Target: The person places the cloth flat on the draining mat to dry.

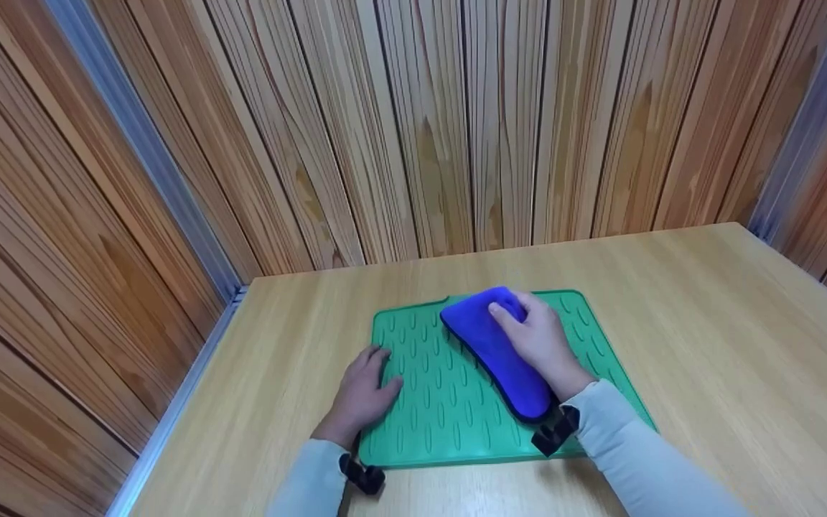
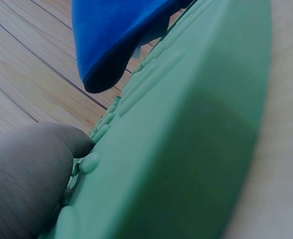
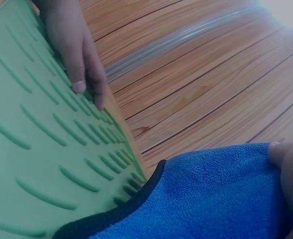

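Blue cloth (image 1: 491, 343), pinched by the right hand (image 1: 541, 339), left hand (image 1: 362, 391) thumb-spread at green mat (image 1: 431, 413), slants lengthwise from far-left to near-right.

wall (image 1: 421, 129) behind table (image 1: 708, 323) | mat (image 1: 449, 413) on table | cloth (image 1: 494, 348) over mat | left hand (image 1: 362, 395) at mat's left edge

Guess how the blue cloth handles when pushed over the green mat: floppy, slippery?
Likely floppy: the blue cloth looks thin and its dark edge curves in both wrist views. Probably not slippery in the right hand, since its surface looks fuzzy. It may drag somewhat, as the green mat has raised ridges.
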Tool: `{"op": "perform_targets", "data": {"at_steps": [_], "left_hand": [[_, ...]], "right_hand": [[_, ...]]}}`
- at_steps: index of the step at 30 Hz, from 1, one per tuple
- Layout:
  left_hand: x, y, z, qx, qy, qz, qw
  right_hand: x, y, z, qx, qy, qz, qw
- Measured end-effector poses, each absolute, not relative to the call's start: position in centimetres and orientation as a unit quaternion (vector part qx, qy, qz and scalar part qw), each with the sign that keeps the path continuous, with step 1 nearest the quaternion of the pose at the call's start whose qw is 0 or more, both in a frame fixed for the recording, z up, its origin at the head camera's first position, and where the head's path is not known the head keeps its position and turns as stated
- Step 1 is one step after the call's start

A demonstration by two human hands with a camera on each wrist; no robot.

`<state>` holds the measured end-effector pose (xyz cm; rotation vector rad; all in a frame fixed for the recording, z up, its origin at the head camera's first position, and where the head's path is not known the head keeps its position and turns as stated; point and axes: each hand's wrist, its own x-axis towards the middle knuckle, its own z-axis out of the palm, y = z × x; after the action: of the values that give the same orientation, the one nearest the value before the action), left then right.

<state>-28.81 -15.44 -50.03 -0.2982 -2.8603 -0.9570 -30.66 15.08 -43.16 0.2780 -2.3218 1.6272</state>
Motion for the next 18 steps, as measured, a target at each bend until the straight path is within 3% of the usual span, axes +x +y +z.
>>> {"op": "perform_targets", "data": {"at_steps": [18], "left_hand": [[-28.7,-15.4,-49.9,-0.091,-0.944,-0.312,0.048]], "right_hand": [[-31.5,14.5,-45.4,0.103,-0.834,0.524,0.135]]}}
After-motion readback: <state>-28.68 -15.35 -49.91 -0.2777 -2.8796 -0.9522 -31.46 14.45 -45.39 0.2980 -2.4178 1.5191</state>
